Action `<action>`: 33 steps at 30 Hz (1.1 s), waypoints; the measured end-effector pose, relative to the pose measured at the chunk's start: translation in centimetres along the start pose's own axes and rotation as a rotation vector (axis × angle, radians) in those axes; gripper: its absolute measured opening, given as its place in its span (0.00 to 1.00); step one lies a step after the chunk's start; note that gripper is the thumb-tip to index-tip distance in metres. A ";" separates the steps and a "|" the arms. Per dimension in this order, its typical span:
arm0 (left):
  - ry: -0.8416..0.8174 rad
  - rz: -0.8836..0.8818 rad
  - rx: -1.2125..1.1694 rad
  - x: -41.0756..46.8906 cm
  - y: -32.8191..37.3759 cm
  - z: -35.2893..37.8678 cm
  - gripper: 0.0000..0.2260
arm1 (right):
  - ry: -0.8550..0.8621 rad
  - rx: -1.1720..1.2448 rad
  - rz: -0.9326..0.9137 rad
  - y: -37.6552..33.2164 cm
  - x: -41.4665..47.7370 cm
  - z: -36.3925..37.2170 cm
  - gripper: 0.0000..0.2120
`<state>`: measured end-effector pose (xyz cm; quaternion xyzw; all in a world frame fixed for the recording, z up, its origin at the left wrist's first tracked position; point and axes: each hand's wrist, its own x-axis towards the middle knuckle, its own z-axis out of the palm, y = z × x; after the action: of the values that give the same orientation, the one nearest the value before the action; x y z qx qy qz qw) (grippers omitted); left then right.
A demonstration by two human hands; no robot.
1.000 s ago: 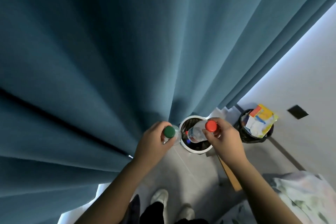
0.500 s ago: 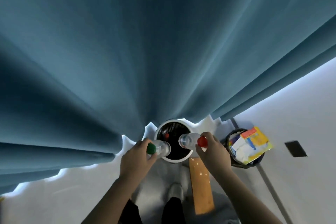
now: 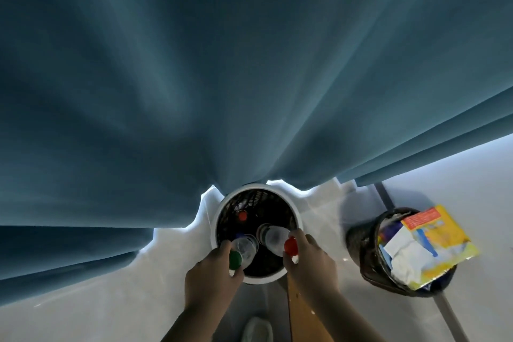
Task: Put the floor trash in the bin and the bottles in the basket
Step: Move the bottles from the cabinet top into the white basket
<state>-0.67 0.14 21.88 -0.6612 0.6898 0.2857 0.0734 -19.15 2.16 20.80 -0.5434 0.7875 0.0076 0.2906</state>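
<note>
1. The basket (image 3: 259, 280), round with a white rim and dark mesh walls, stands at lower centre of the frame. Its far edge is tucked under the hem of the blue curtain (image 3: 249, 64).
2. Deep inside it, toward the upper left of its mouth, a red cap (image 3: 242, 215) shows. The bottle it belongs to is too dim to make out.
3. The left hand (image 3: 211, 277) pinches the green-capped bottle (image 3: 243, 248) at its cap end, fingers curled round the neck. The clear body points base-first into the basket's mouth.
4. The right hand (image 3: 311, 264) grips the red-capped bottle (image 3: 273, 237) the same way, just to the right. The two bodies lie side by side over the near half of the opening. Whether their bases are below the rim cannot be told.
5. The bin (image 3: 361, 253), dark and lined with a black bag, stands at lower right, apart from the basket. It is filled past its rim, with a yellow-and-orange packet (image 3: 438, 241) on top, crumpled white paper (image 3: 402, 251) beside it and bluish scraps beneath.
6. A wooden strip (image 3: 302, 314) lies on the pale floor (image 3: 83, 300) under the right forearm, and a shoe (image 3: 256, 329) shows at the bottom edge.
</note>
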 end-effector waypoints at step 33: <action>-0.150 0.099 0.218 11.7 -2.7 17.7 0.20 | 0.229 -0.040 -0.061 6.6 9.1 8.2 0.16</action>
<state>-4.36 -1.21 0.84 -0.5911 0.7412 0.2610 0.1819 -23.38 -0.17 7.78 -0.5700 0.7983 -0.0477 0.1882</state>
